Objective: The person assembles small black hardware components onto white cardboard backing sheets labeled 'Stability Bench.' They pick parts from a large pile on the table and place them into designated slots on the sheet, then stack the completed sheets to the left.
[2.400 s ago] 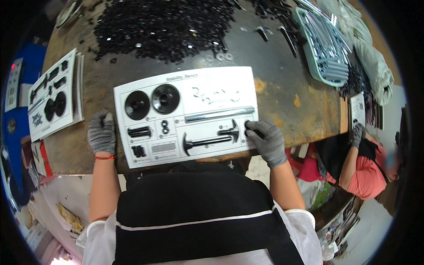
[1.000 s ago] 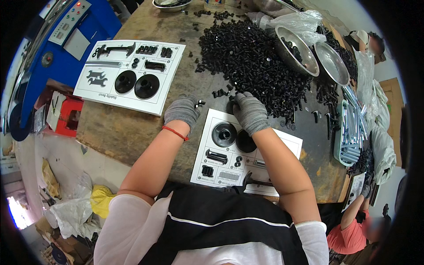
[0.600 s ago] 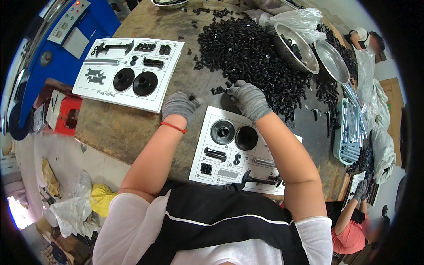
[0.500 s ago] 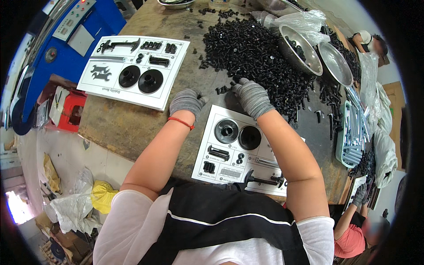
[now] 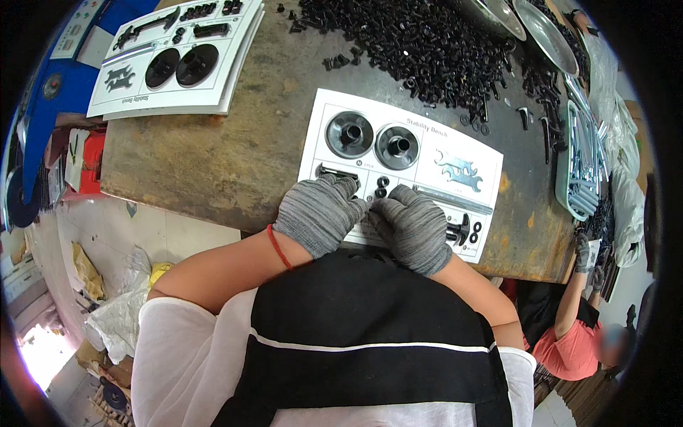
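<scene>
Both hands, grey-gloved and curled, sit close together over the white card, grasping what I cannot tell.

1 head-worn fisheye view, facing steeply down, close above the wearer's chest, wide across the table

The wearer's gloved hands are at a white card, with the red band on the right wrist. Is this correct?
Wrong wrist: the head view shows the red band on the left. The left hand and right hand are at a white card.
</scene>
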The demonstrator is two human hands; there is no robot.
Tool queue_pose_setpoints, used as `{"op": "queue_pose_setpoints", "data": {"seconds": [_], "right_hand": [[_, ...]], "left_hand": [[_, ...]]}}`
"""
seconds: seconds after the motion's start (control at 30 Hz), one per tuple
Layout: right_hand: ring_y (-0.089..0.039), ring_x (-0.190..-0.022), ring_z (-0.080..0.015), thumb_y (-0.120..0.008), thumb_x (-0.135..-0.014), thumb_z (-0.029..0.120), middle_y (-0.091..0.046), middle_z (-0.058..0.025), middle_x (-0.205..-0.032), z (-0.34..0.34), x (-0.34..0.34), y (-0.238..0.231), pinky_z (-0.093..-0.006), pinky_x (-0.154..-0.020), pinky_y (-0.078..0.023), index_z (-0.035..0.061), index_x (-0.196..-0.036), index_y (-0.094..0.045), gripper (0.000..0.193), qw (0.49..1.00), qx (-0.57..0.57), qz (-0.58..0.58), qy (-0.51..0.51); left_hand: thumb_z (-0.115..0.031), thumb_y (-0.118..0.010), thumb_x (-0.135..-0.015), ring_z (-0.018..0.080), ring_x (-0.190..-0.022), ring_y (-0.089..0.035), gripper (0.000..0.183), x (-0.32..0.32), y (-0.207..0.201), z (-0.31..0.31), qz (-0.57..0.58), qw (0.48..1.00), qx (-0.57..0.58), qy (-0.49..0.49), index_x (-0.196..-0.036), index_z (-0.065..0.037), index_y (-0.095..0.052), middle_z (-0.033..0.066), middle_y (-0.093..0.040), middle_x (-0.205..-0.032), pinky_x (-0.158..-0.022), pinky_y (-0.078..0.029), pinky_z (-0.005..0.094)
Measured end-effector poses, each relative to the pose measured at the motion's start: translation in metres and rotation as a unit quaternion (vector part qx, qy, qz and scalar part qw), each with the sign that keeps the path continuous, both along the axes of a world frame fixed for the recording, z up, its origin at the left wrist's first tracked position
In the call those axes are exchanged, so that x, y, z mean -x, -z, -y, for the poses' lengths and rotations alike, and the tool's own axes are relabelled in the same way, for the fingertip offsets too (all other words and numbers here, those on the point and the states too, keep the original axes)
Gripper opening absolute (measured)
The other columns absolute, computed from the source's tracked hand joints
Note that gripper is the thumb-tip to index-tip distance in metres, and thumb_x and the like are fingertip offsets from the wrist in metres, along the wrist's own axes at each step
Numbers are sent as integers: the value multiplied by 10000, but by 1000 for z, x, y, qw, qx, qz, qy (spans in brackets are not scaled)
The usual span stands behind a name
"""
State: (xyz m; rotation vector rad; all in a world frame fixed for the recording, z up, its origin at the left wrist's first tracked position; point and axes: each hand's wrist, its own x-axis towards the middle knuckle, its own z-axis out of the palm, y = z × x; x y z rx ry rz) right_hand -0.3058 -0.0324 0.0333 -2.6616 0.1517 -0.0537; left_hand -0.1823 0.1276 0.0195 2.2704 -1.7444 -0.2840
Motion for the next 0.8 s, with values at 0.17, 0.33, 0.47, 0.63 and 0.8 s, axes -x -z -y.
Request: {"op": "queue_pose_setpoints", "data": {"seconds": [0.17, 0.33, 0.47, 0.63, 0.8], "right_hand": [[-648, -711, -298, -707, -805, 128, -636, -100, -825, -5, 16, 8, -401, -594, -522, 83, -970, -689, 172, 999, -33, 8, 13], [-653, -731, -283, -664, -823, 166, -638, -100, -853, -15, 18, 7, -401, -596, -525, 90, -1026, -648, 217, 997, 17, -47, -55], [-659, -766, -279, -659, -815, 168, -647, -112, -873, -12, 12, 2, -403, -628, -531, 85, -1033, -639, 235, 994, 39, -84, -56], [-643, -735, -287, -668, -852, 238, -637, -88, -800, -6, 8, 2, -419, -610, -507, 126, -959, -705, 160, 992, 42, -118, 10], [-671, -808, -261, -659, -840, 241, -663, -74, -872, -9, 7, 8, -397, -650, -534, 130, -929, -691, 146, 992, 49, -120, 8]], "left_hand": [[-269, -601, -890, 291, -878, -626, 221, 18, 9, -8, -25, 997, 23, -65, -1006, -109, -697, 108, -640, -929, -750, -530, 404], [-283, -634, -865, 296, -915, -637, 399, 31, 2, -13, -76, 988, -89, -102, -1213, -90, -610, 136, -658, -1004, -794, -527, 420], [-360, -655, -864, 294, -941, -640, 546, 30, 0, -9, -117, 980, -113, -112, -1327, -100, -527, 132, -667, -1031, -823, -523, 421], [-385, -650, -875, 290, -954, -641, 483, 30, -2, -6, -110, 978, -133, -120, -1266, -110, -584, 115, -665, -1046, -834, -523, 414], [-391, -661, -863, 292, -945, -644, 414, 27, 4, -2, -99, 981, -125, -113, -1168, -111, -653, 114, -662, -1041, -829, -527, 418]]}}
